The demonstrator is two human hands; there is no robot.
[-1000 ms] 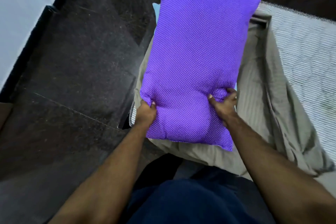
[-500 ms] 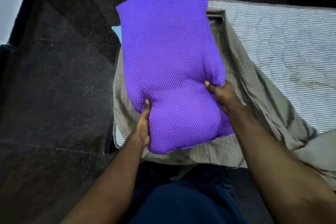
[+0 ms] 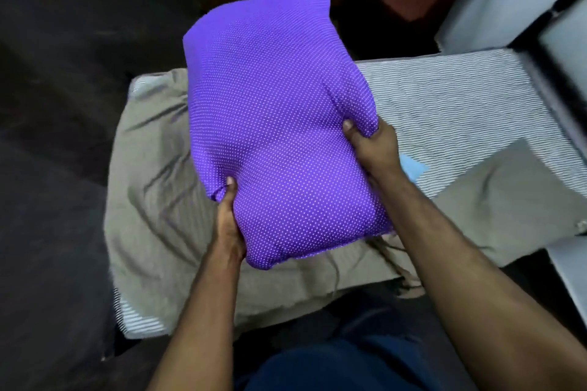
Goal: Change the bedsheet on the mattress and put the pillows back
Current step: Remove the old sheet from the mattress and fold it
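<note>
While both hands carry it, the purple pillow hangs above the bed, clear of the bedding below. The left hand grips its near left edge with the thumb pressed into the top face, and the right hand clamps a bunched fold of cover at the right edge, fingers curled underneath.

The risk, as I judge it, lies in these shallow holds: each takes mostly loose cover and little stuffing, so a quick swing could let the fabric slide and drop the far end onto the dark floor left of the left fingers. Setting it back down on the bed would also pin the crumpled grey-brown sheet below the fingers, which looks not yet removed.

That pillow is plump and soft, its cloth dotted with fine white specks and dimpled around each thumb. Under the fingers the sheet lies limp, creased and faintly striped. Beyond the right fingers the bare mattress shows a quilted, thin-striped ticking, with a small light-blue patch just beside the right wrist; what it is I cannot tell.
</note>
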